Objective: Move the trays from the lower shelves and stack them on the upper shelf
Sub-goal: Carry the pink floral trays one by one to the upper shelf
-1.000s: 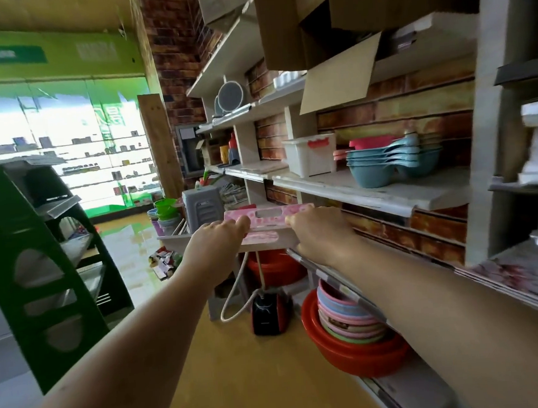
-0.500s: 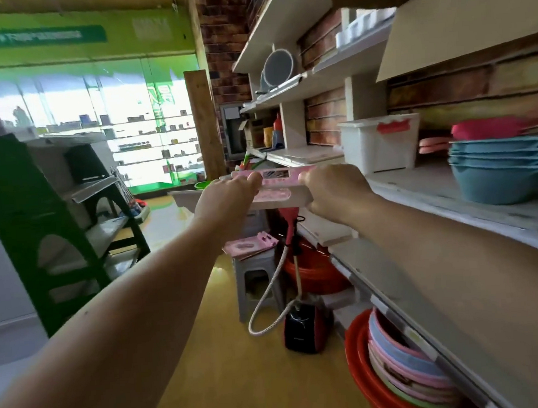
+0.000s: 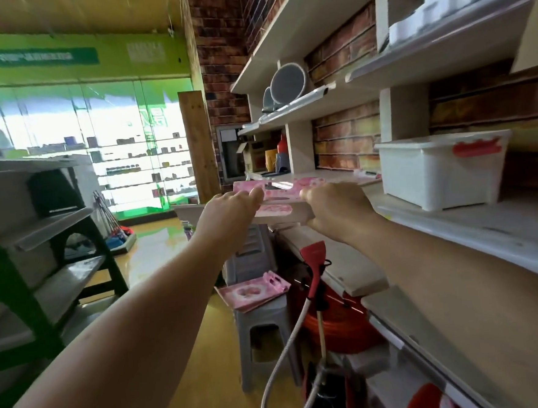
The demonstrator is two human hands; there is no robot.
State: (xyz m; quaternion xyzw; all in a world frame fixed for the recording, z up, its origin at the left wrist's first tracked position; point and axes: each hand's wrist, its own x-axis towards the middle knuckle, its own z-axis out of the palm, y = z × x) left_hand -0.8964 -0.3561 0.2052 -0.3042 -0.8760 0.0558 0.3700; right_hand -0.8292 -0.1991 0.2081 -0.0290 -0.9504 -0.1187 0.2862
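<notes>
Left hand gripping the near left edge of the pink trays, trays being held level in the air just before the shelf, right hand clamping their right edge, white bin sitting on the shelf beyond

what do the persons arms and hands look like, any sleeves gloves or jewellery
Both arms are bare from the bottom edge of the picture to the fingers: no sleeve shows anywhere in view. The left hand and the right hand wear no gloves, and no watch, bracelet or ring shows on the wrists or on the visible backs of the hands. The fingertips are mostly hidden.
</notes>
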